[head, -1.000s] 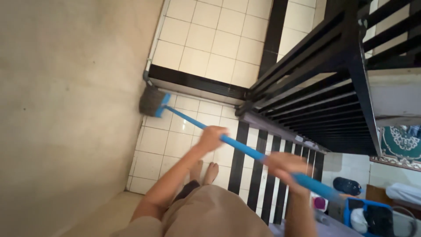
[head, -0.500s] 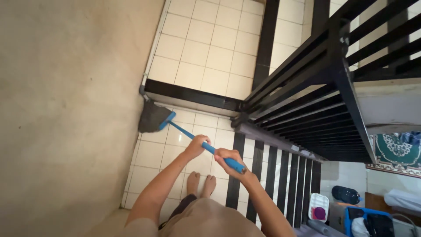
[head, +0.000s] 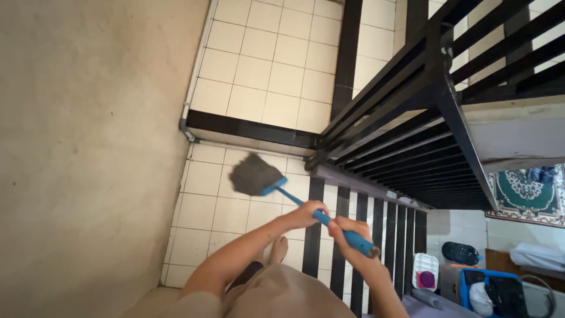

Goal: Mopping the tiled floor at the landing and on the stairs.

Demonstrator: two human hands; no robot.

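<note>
Broom with blue handle slants across the tiled landing; left hand and right hand both closed around its handle, bristles beyond them, blurred; feet partly hidden.

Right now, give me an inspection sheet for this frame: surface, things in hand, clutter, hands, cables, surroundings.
Surface: cream tiled landing with a black step edge.
Things in hand: blue-handled broom, grey bristles on the tiles away from the wall.
Clutter: nothing seen on the landing.
Hands: left hand grips the handle nearer the bristles; right hand grips near its end.
Cables: nothing seen.
Surroundings: beige wall, black railing, green rug and blue bin on the floor below.
</note>
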